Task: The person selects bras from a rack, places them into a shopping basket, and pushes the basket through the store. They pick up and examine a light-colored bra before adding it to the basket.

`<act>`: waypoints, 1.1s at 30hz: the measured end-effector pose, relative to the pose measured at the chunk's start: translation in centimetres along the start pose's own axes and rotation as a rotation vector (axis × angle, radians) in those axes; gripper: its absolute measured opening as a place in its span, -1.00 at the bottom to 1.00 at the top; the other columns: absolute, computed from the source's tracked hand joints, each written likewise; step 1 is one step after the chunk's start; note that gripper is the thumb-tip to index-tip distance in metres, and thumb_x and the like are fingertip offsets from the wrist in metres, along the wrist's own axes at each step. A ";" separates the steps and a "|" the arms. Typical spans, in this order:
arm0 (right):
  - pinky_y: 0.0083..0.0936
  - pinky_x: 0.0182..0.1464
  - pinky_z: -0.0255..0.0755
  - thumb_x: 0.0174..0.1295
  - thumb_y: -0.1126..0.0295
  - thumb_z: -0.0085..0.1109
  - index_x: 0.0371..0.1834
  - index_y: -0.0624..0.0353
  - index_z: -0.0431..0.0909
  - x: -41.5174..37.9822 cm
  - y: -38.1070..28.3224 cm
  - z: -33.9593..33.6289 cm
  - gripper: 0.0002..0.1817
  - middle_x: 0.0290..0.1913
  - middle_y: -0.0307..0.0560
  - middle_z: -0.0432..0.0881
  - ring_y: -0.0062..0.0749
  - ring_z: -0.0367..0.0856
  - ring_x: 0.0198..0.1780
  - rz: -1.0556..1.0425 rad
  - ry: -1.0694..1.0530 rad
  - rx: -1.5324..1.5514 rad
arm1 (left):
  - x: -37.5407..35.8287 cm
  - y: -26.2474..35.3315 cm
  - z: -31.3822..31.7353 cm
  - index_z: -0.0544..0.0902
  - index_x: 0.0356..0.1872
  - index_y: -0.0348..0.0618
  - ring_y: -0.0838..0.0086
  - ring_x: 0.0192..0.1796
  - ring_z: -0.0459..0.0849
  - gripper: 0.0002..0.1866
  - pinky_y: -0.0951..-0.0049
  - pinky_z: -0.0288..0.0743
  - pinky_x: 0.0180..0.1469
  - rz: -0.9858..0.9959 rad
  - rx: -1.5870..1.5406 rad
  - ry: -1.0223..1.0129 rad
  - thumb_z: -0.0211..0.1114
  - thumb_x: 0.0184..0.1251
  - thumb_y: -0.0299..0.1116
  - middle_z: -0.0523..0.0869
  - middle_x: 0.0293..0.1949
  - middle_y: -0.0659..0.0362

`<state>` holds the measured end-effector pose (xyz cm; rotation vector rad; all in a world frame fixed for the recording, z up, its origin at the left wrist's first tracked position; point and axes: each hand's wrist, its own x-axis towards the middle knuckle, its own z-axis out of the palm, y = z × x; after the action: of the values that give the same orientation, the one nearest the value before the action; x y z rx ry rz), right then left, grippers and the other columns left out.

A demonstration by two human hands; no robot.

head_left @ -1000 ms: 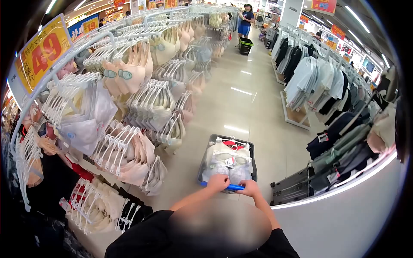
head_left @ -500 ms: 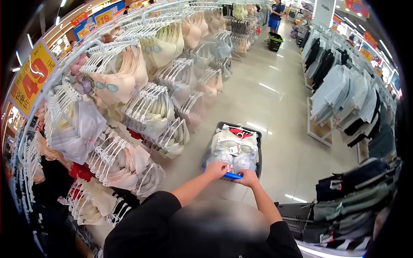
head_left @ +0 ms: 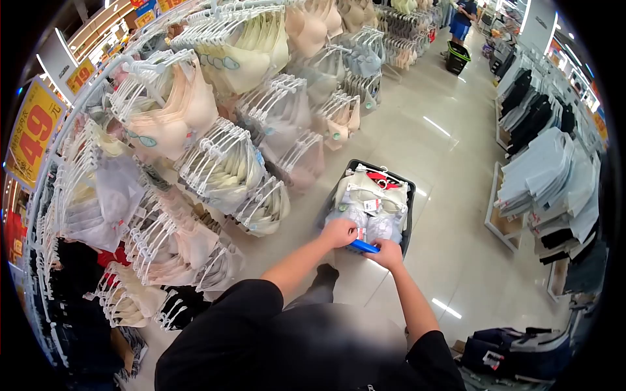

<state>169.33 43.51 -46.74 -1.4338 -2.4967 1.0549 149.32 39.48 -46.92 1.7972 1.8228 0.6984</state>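
Observation:
A dark shopping basket (head_left: pixel 410 205) is in front of me above the floor, loaded with pale bras (head_left: pixel 365 189) on hangers. A white price tag (head_left: pixel 372 206) with red print lies on them, and something red shows near the far end. My left hand (head_left: pixel 340 232) is closed at the left end of the basket's blue handle (head_left: pixel 363 246); its fingertips are partly hidden. My right hand (head_left: pixel 387 253) is wrapped round the handle's right end. Between the hands the blue bar is visible.
Racks of hanging bras (head_left: pixel 228 163) crowd my left, under a yellow price sign (head_left: pixel 34 133). Clothes racks (head_left: pixel 548 169) line the right, with folded dark garments (head_left: pixel 515 352) at lower right. A person (head_left: pixel 463 19) stands up the aisle beside a black-green basket (head_left: pixel 458 57).
My view has shifted forward and turned left, so the racks, aisle and person sit differently. A foot now shows below the basket. Both hands stay at the handle.

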 end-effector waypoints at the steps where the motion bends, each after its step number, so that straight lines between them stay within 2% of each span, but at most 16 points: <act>1: -0.42 -0.30 0.46 -0.34 0.01 0.34 -0.40 0.01 0.63 1.2 0.2 -0.7 -0.57 -0.46 -0.10 0.64 -0.25 0.61 -0.39 0.005 -0.003 -0.002 | 1.5 -0.4 0.1 0.60 -0.59 -0.14 0.08 -0.46 0.57 -0.78 0.17 0.43 -0.40 0.011 -0.006 0.002 0.10 -0.04 -0.22 0.60 -0.57 0.00; 7: -0.46 -0.30 0.46 -0.30 0.06 0.36 -0.39 0.06 0.62 9.5 2.8 -4.6 -0.59 -0.49 -0.09 0.63 -0.28 0.61 -0.42 0.023 -0.012 -0.046 | 11.3 -2.0 0.1 0.60 -0.62 -0.13 0.07 -0.50 0.57 -0.79 0.15 0.44 -0.41 0.117 -0.035 0.036 0.12 -0.06 -0.24 0.59 -0.61 -0.02; 8: -0.52 -0.36 0.46 -0.23 0.11 0.35 -0.37 0.12 0.61 11.2 3.8 -4.8 -0.62 -0.54 -0.12 0.63 -0.40 0.61 -0.50 0.028 -0.052 -0.048 | 13.1 -2.8 0.8 0.60 -0.62 -0.13 0.07 -0.50 0.57 -0.80 0.15 0.44 -0.40 0.114 -0.030 0.047 0.12 -0.06 -0.24 0.59 -0.60 -0.02; 11: -0.58 -0.43 0.45 -0.17 0.21 0.33 -0.36 0.18 0.60 15.5 5.7 -6.5 -0.66 -0.56 -0.14 0.63 -0.51 0.60 -0.57 0.095 -0.191 0.080 | 17.5 -3.6 1.5 0.60 -0.64 -0.12 0.07 -0.51 0.57 -0.81 0.13 0.45 -0.40 0.079 -0.051 0.054 0.12 -0.08 -0.25 0.60 -0.61 0.00; 12: -0.61 -0.48 0.46 -0.14 0.29 0.32 -0.37 0.25 0.59 16.7 6.2 -7.0 -0.70 -0.54 -0.13 0.64 -0.55 0.59 -0.57 0.129 -0.209 0.133 | 18.9 -3.8 1.6 0.59 -0.64 -0.12 0.07 -0.51 0.58 -0.81 0.13 0.45 -0.40 0.082 -0.067 0.048 0.12 -0.08 -0.25 0.60 -0.61 0.00; 15: -0.60 -0.47 0.47 -0.14 0.34 0.32 -0.36 0.29 0.58 20.0 7.9 -8.1 -0.71 -0.54 -0.10 0.64 -0.52 0.60 -0.55 0.188 -0.272 0.228 | 21.9 -3.7 0.9 0.59 -0.65 -0.13 0.08 -0.52 0.58 -0.81 0.13 0.45 -0.41 0.076 -0.112 0.039 0.12 -0.10 -0.26 0.59 -0.62 -0.01; 16: -0.59 -0.46 0.48 -0.12 0.37 0.30 -0.36 0.32 0.58 20.7 8.0 -8.6 -0.72 -0.53 -0.08 0.64 -0.51 0.60 -0.54 0.144 -0.262 0.223 | 22.9 -3.8 0.8 0.58 -0.65 -0.13 0.08 -0.52 0.58 -0.81 0.14 0.46 -0.41 0.073 -0.105 0.027 0.12 -0.10 -0.26 0.59 -0.62 -0.01; 19: -0.58 -0.36 0.46 -0.18 0.14 0.34 -0.39 0.15 0.62 23.1 8.5 -9.7 -0.65 -0.55 -0.18 0.65 -0.54 0.62 -0.52 0.235 -0.249 0.206 | 25.9 -4.1 -0.1 0.57 -0.68 -0.16 0.07 -0.52 0.58 -0.80 0.14 0.46 -0.41 0.105 -0.131 0.031 0.13 -0.11 -0.26 0.58 -0.63 -0.03; 30: -0.56 -0.36 0.47 -0.15 0.20 0.32 -0.35 0.24 0.61 31.2 10.2 -13.7 -0.64 -0.56 -0.12 0.64 -0.49 0.62 -0.52 0.283 -0.255 0.244 | 36.0 -6.1 0.0 0.57 -0.67 -0.14 0.07 -0.52 0.57 -0.82 0.14 0.45 -0.41 0.141 -0.170 -0.015 0.13 -0.12 -0.26 0.58 -0.63 -0.01; 33: -0.56 -0.40 0.47 -0.13 0.22 0.30 -0.41 0.26 0.60 33.3 10.9 -14.5 -0.68 -0.56 -0.11 0.63 -0.50 0.61 -0.54 0.265 -0.248 0.261 | 38.7 -6.8 0.4 0.57 -0.67 -0.11 0.08 -0.53 0.56 -0.82 0.14 0.44 -0.43 0.143 -0.151 -0.017 0.13 -0.13 -0.25 0.58 -0.64 0.01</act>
<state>164.22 80.85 -50.87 -1.6703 -2.2434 1.6312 143.71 78.14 -51.13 1.8391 1.5969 0.8479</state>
